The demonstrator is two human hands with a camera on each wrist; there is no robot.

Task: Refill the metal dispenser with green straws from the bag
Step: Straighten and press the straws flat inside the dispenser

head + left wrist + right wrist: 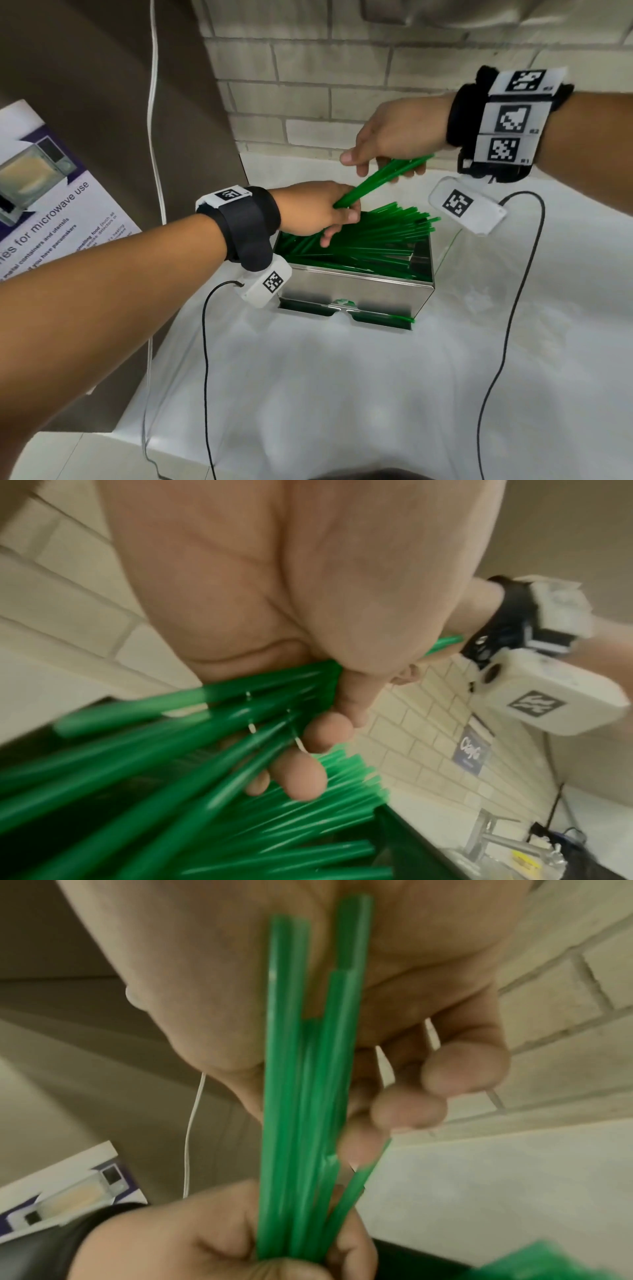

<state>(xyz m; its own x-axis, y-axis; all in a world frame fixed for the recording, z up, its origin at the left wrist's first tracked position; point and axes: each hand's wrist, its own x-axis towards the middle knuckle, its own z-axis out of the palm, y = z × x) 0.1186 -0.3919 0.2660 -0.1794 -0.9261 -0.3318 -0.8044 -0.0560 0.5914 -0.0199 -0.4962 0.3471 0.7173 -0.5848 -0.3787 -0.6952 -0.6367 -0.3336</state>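
Straws (380,180) in a small bunch are gripped at both ends, left hand (315,212) low, right hand (394,137) high, above the straw-filled dispenser (356,291) just beneath them.

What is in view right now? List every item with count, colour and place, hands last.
metal dispenser: one, shiny steel, on the white counter, open top.
loose straws: many, green, piled across the dispenser top, ends overhanging its far right edge.
held straws: a small bundle, green, above the dispenser, spanning both hands.
counter: one, white.
microwave poster: one, white and purple, at far left.
white cable: one, hanging down the wall at left.
tap: one, metal, far along the counter.
left hand: grips the bundle's lower end.
right hand: pinches the bundle's upper end.
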